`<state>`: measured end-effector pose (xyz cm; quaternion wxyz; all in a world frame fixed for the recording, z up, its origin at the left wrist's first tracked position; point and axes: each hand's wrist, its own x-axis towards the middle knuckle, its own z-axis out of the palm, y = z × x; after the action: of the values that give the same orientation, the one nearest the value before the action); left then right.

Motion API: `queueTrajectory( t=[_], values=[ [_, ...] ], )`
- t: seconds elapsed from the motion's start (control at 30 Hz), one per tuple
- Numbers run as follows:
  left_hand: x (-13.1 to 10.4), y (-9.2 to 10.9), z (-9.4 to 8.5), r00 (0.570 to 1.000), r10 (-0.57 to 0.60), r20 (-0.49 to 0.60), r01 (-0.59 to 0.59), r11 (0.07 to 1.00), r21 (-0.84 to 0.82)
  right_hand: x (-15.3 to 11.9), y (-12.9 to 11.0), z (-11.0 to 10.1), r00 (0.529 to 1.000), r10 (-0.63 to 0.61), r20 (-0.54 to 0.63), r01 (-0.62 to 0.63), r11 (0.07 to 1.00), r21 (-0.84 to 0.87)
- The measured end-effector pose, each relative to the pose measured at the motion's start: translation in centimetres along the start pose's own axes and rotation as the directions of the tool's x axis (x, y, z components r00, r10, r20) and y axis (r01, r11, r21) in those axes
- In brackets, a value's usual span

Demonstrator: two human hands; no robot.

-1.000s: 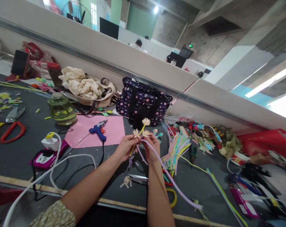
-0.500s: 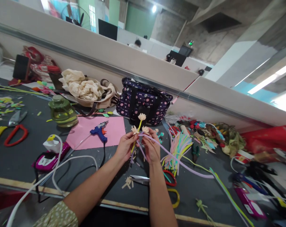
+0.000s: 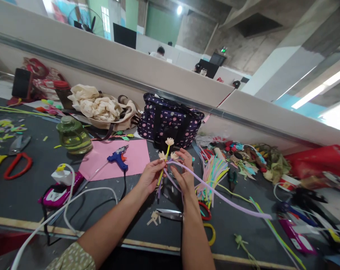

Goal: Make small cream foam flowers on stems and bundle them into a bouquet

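Cream pipe-cleaner flower heads (image 3: 169,141) top a small bunch on a yellow-green stem (image 3: 160,177). My left hand (image 3: 150,176) is closed, pinching the stem just under the lower blooms. A long lilac pipe cleaner (image 3: 232,200) runs from the pinch point across my right hand out to the right. Shorter lilac ends (image 3: 171,179) hang below the flowers. My right hand (image 3: 186,174) is beside the bunch, its thumb and forefinger apart, with the lilac strand crossing between them. Scissors (image 3: 170,214) with a red handle lie under my right forearm, near cream scraps (image 3: 153,218).
A blue glue gun (image 3: 118,158) rests on pink paper (image 3: 139,157). Left are a green jug (image 3: 74,137), a purple power strip (image 3: 60,193) and a white cable (image 3: 88,189). A dotted bag (image 3: 170,120) stands behind. Colourful pipe-cleaner pieces (image 3: 213,172) and pliers (image 3: 232,180) lie right.
The fingers of my right hand have spread and moved slightly right, away from the flowers. The long lilac pipe cleaner's far end has shifted right and down. My left hand keeps its pinch.
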<state>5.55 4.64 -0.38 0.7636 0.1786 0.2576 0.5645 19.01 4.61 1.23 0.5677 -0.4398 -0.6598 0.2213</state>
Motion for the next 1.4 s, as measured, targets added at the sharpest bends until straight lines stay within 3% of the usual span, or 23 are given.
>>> queueTrajectory(
  t=[0.1,0.23,0.73,0.93,1.03,1.1,1.17,1.23,1.3,1.33,1.4],
  values=[
    [0.0,-0.1,-0.2,0.999,-0.001,0.044,-0.001,0.999,0.034,0.2,-0.6,-0.7,0.987,-0.151,0.054,0.159,0.959,-0.236],
    [0.0,-0.3,-0.3,0.998,0.001,0.065,-0.005,0.997,0.071,0.3,-1.4,-1.3,0.965,-0.25,0.077,0.261,0.909,-0.326],
    [-0.5,-0.5,0.3,0.995,-0.017,0.102,0.005,0.993,0.114,-0.1,-1.5,-2.5,0.925,-0.324,0.2,0.381,0.8,-0.464],
    [-0.5,-0.7,0.4,0.989,0.149,0.005,-0.149,0.981,0.122,-0.2,-1.2,-1.9,0.919,-0.345,0.19,0.393,0.793,-0.465],
    [-0.5,-0.5,0.6,0.974,0.223,-0.028,-0.218,0.967,0.13,-0.1,-0.9,-1.2,0.95,-0.301,0.088,0.308,0.842,-0.443],
    [-0.6,-0.3,0.6,0.963,0.268,-0.035,-0.263,0.959,0.102,-0.4,-0.6,-1.2,0.981,-0.191,-0.029,0.163,0.901,-0.402],
    [-0.6,0.0,0.7,0.949,0.311,-0.047,-0.307,0.949,0.074,-0.9,-0.4,-2.1,0.983,-0.038,-0.182,-0.015,0.96,-0.28],
    [-0.7,0.2,0.8,0.945,0.322,-0.051,-0.319,0.946,0.064,-1.8,-0.8,-3.8,0.918,0.141,-0.37,-0.174,0.983,-0.057],
    [-0.9,0.3,1.0,0.957,0.284,-0.051,-0.282,0.958,0.042,-2.8,-2.1,-6.1,0.775,0.272,-0.571,-0.225,0.962,0.152],
    [-1.0,0.2,1.2,0.963,0.265,-0.044,-0.264,0.964,0.037,-3.3,-3.2,-7.2,0.693,0.282,-0.663,-0.192,0.959,0.208],
    [-1.1,0.2,1.4,0.963,0.267,-0.042,-0.267,0.964,0.02,-4.3,-6.1,-8.6,0.516,0.148,-0.844,-0.003,0.985,0.171]
  ],
)
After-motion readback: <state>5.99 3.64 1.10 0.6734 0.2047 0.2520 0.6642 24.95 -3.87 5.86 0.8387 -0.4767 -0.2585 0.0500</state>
